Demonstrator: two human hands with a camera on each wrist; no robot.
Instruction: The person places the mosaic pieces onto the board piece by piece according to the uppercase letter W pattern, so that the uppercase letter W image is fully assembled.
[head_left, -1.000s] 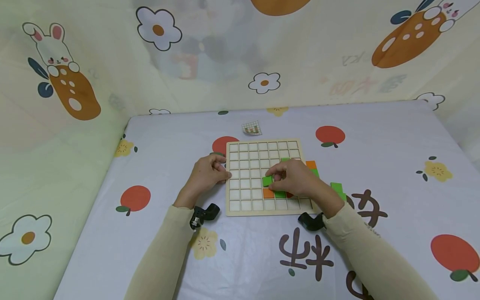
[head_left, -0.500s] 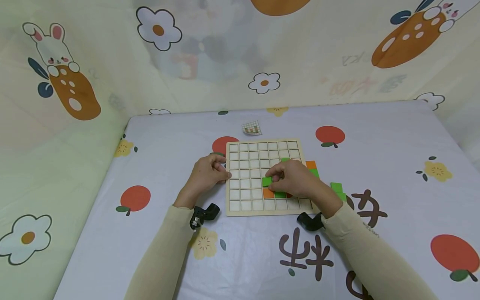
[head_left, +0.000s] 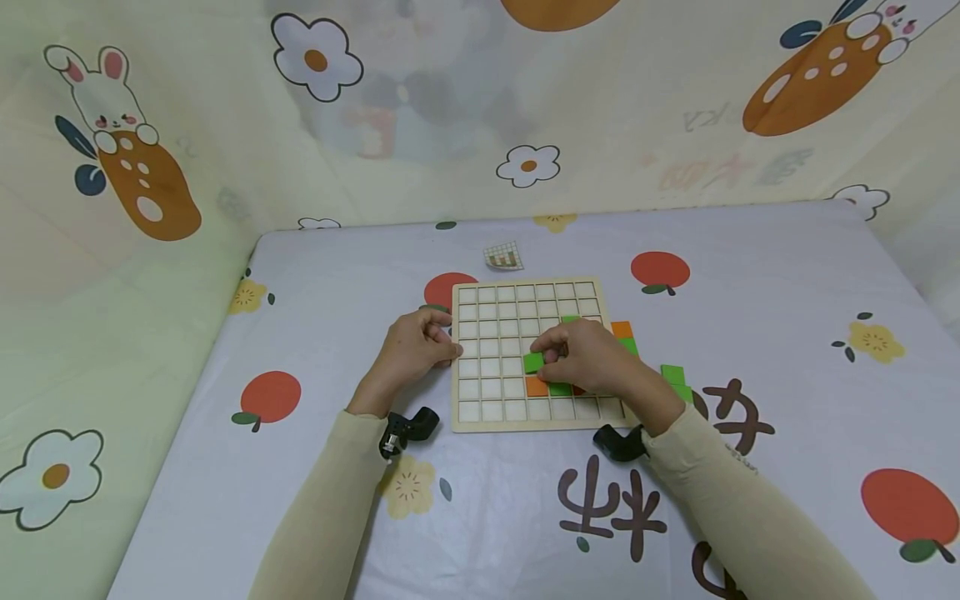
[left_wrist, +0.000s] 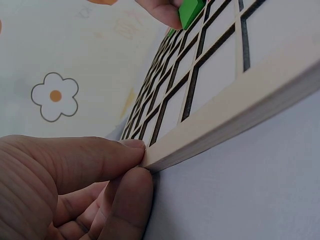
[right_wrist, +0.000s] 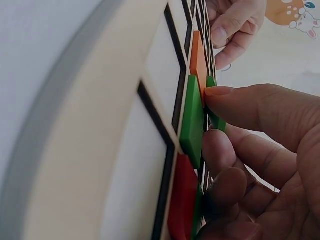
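A wooden grid board (head_left: 456, 400) with square cells lies on the table. At its left side my left hand (head_left: 411, 348) pinches the frame between thumb and finger, seen close up in the left wrist view along the board's edge (left_wrist: 200, 137). Over the board, my right hand (head_left: 592, 354) pinches a green square tile (head_left: 533, 363) by its right side. Just below that tile, an orange tile (head_left: 537, 387) and another green tile (head_left: 559, 389) sit in cells. The right wrist view shows a red tile (right_wrist: 183, 197) in the same row. My right hand partly covers further tiles.
Right of the board lie an orange tile (head_left: 622, 330) and loose green tiles (head_left: 672, 375). A small printed grid card (head_left: 503, 257) with a curled edge lies behind the board. Black wrist cameras (head_left: 408, 431) sit below both hands. A patterned cloth wall rises behind the table.
Both hands keep their places. My right wrist has shifted very slightly left, and the held green tile has moved by a tiny amount.
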